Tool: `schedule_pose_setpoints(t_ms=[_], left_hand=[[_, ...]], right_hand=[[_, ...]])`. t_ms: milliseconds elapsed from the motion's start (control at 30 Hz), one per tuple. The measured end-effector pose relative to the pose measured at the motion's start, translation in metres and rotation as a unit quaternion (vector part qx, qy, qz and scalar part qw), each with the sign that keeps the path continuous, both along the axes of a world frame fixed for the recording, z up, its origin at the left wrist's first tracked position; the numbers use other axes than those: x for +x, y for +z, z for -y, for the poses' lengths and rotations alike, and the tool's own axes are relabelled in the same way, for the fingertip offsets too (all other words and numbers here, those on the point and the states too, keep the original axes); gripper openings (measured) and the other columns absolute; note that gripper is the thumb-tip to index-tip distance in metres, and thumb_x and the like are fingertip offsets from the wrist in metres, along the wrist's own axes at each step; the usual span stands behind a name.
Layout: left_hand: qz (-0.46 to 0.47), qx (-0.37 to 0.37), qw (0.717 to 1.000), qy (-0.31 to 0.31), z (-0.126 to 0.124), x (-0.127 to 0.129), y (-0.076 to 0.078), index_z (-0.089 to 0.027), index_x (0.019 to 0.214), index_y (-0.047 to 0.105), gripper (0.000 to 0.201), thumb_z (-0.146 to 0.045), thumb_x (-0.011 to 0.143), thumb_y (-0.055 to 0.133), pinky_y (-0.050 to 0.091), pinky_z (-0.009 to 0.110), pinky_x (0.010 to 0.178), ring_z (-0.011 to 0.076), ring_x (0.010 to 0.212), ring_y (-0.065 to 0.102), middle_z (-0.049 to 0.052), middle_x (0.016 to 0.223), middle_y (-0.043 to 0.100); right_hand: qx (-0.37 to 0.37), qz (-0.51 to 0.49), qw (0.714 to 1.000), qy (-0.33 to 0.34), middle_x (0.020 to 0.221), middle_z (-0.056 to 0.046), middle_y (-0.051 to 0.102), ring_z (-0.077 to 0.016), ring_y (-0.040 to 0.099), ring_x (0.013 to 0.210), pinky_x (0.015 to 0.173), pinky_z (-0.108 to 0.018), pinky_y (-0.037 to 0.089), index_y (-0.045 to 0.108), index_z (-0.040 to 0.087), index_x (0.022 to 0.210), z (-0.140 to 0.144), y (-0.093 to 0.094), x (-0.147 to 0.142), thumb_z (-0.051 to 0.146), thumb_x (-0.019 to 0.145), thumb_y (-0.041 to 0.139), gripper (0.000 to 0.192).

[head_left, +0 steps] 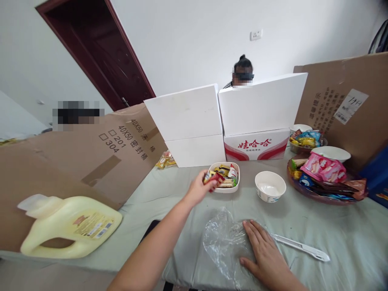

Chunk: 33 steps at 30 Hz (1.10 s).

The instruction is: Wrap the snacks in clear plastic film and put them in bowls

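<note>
My left hand (200, 186) is closed on a small red-and-yellow snack packet (216, 178), held at the left edge of a white square bowl (238, 180). Several wrapped snacks (226, 169) lie inside that bowl. Flat on the cloth, my right hand (263, 247) has its fingers stretched out. Its fingertips rest on the edge of a crumpled clear plastic bag (222, 242). Just right of this hand lie white tongs (303, 245). A white round bowl (269, 185) stands to the right of the square one; no snacks show in it.
White boxes (194, 121) form a wall at the back, with a person (242, 66) behind. Cardboard (121, 161) borders the left, where a yellow jug (72, 226) lies. At right sit a purple snack tray (318, 198) and a snack-filled bowl (295, 147) before more cardboard (342, 85).
</note>
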<state>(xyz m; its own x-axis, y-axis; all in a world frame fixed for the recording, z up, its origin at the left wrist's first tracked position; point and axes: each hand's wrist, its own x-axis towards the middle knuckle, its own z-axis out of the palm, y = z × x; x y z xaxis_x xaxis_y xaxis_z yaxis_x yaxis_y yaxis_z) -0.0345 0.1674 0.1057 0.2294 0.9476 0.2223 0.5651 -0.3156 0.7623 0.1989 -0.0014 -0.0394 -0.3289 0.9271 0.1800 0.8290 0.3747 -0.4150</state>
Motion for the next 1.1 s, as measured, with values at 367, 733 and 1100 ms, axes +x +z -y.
schedule_pose_setpoints(t_ms=[367, 733, 1100], left_hand=[[-0.203, 0.14, 0.967, -0.07, -0.064, 0.036, -0.011, -0.02, 0.103, 0.068, 0.024, -0.033, 0.084, 0.062, 0.047, 0.036, 0.093, 0.024, 0.104, 0.061, 0.007, 0.109, 0.068], [-0.303, 0.119, 0.916, -0.233, 0.112, 0.005, -0.086, -0.026, 0.134, 0.051, 0.054, -0.04, 0.084, 0.063, 0.037, 0.053, 0.106, 0.0332, 0.135, 0.037, 0.01, 0.141, 0.05], [-0.248, 0.165, 0.95, -0.091, 0.129, -0.044, -0.086, -0.018, 0.122, 0.058, 0.032, -0.024, 0.094, 0.043, 0.042, 0.046, 0.106, 0.0244, 0.121, 0.053, 0.012, 0.124, 0.061]], right_hand=[[-0.006, 0.008, 1.0, -0.004, 0.15, -0.01, 0.038, -0.0313, 0.032, 0.139, 0.111, -0.049, 0.036, 0.033, 0.018, 0.148, 0.0, 0.007, -0.001, 0.044, 0.077, 0.065, 0.082], [0.018, 0.069, 0.997, 0.035, 0.156, -0.009, 0.026, -0.0383, 0.016, 0.144, 0.113, -0.064, 0.011, 0.028, 0.024, 0.15, 0.001, 0.021, -0.004, 0.058, 0.078, 0.06, 0.086], [0.071, 0.037, 0.994, -0.071, 0.119, -0.013, 0.063, -0.0271, 0.056, 0.11, 0.096, -0.045, 0.043, 0.063, 0.018, 0.117, 0.004, 0.057, -0.017, 0.028, 0.094, 0.045, 0.031]])
